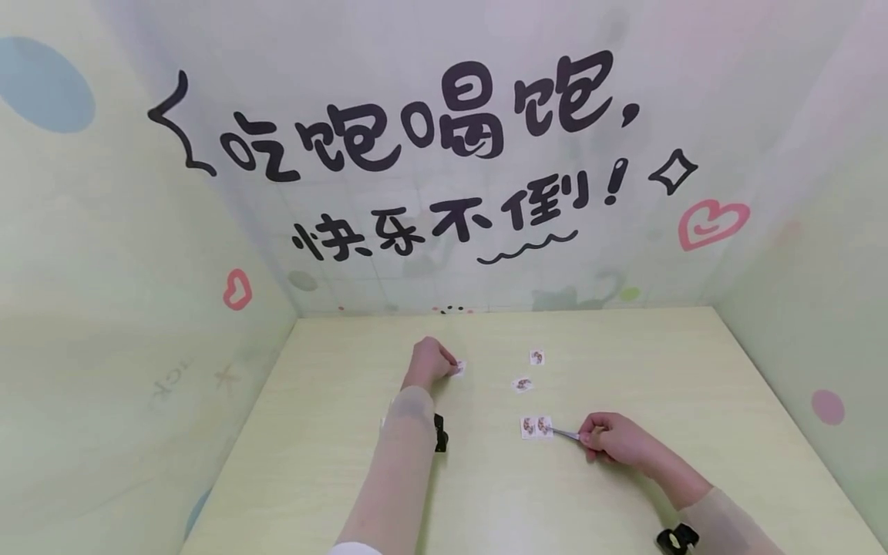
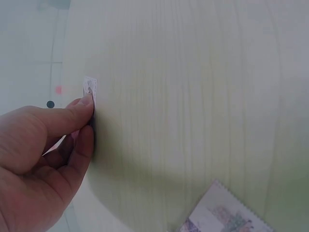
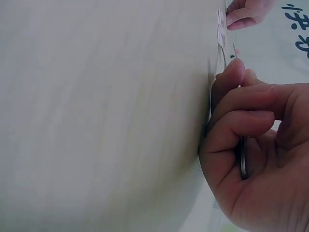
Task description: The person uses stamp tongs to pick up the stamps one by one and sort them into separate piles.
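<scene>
At the far middle of the table, my left hand (image 1: 428,364) pinches a small postage stamp (image 1: 460,368) between thumb and fingers. Its printed end (image 2: 90,84) shows past the thumb in the left wrist view. My right hand (image 1: 617,439) grips slim metal tweezers (image 1: 565,434), partly hidden by the curled fingers in the right wrist view. Their tips reach the right-hand stamp (image 1: 544,427) of two lying side by side. The left-hand stamp (image 1: 528,428) lies flat next to it. Whether the tips hold the stamp I cannot tell.
Farther back on the pale wooden table (image 1: 624,354) lie a tilted stamp (image 1: 523,385) and another stamp (image 1: 537,357). A stamp with a perforated edge (image 2: 227,212) enters the bottom of the left wrist view. Printed walls (image 1: 388,285) enclose the table's back and sides.
</scene>
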Demonstrator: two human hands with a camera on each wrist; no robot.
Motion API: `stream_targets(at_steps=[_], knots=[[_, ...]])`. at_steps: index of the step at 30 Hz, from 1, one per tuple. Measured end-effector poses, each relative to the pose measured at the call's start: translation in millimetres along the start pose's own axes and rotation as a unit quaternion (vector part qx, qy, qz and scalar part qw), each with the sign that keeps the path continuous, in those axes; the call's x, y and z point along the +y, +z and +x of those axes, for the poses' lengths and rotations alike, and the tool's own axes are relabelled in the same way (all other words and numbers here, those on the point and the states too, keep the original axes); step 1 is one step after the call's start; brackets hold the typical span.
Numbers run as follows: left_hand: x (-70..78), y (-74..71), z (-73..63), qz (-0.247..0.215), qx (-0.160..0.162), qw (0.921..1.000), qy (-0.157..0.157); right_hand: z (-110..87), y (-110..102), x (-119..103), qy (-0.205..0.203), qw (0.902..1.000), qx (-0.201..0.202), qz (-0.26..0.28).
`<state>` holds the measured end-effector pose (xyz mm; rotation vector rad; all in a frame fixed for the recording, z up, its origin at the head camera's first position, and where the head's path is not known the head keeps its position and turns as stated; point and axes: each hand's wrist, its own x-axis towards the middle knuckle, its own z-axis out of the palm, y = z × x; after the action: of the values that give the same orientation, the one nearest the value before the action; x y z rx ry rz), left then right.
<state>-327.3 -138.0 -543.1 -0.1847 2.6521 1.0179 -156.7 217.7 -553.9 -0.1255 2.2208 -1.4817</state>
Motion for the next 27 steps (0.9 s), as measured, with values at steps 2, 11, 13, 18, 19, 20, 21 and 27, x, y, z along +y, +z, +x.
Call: stream_targets(at_steps=[2,11,13,18,19,20,21,27], knots=[[-1.1,-1.1,-0.3,0.002,0.000,1.0000,0.000,-1.0,-0.9,-0.3,0.000,1.0000,-0.005,0.002],[-4.6,-2.3,-3.0,-0.005,0.011,0.9998,0.013,-6.2,-15.3,-0.8,0.004,1.0000,-0.004,-0.007],[-5.2,-1.4,-3.5,-0.011,0.014,0.9997,0.019,-5.9,-17.6,-1.0,0.005,1.0000,-0.002,-0.007],[-8.1,1.6,-3.3,-0.019,0.023,0.9990,0.034,0.3,-17.8,-4.5,0.002,1.0000,0.001,-0.009],[-8.3,2.2,-3.8,-0.022,0.023,0.9988,0.037,2.0,-17.2,-6.1,0.002,0.9999,0.003,-0.012],[-8.6,3.0,-4.1,-0.024,0.022,0.9988,0.037,3.7,-16.7,-8.1,0.003,0.9999,0.005,-0.015],[-9.0,3.8,-4.1,-0.027,0.021,0.9987,0.038,5.6,-16.1,-10.1,0.004,0.9998,0.010,-0.018],[-13.3,5.0,-4.9,-0.040,0.020,0.9984,0.035,33.2,-6.6,-28.3,-0.008,0.9985,0.036,-0.040]])
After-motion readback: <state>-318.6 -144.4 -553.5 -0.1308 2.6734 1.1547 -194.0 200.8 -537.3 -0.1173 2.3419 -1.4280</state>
